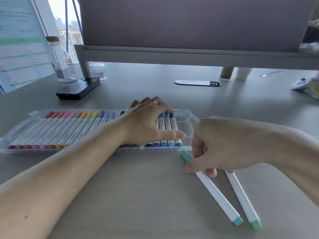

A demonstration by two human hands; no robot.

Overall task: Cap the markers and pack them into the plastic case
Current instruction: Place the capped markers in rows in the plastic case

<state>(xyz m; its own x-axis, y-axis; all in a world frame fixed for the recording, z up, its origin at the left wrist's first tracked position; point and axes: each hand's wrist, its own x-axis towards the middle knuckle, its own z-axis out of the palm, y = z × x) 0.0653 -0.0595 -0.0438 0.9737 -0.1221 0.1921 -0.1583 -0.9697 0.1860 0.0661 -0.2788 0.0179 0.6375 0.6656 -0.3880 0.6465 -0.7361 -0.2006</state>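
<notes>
On the worktop just before the plastic case and its empty right end, right grip pinches a diagonal teal marker; left grip rests flat on packed markers.

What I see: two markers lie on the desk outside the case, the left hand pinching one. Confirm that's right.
Wrong hand: the head view shows the right hand pinching one marker, the other marker beside it on the desk outside the case. The left hand rests on packed markers.
</notes>
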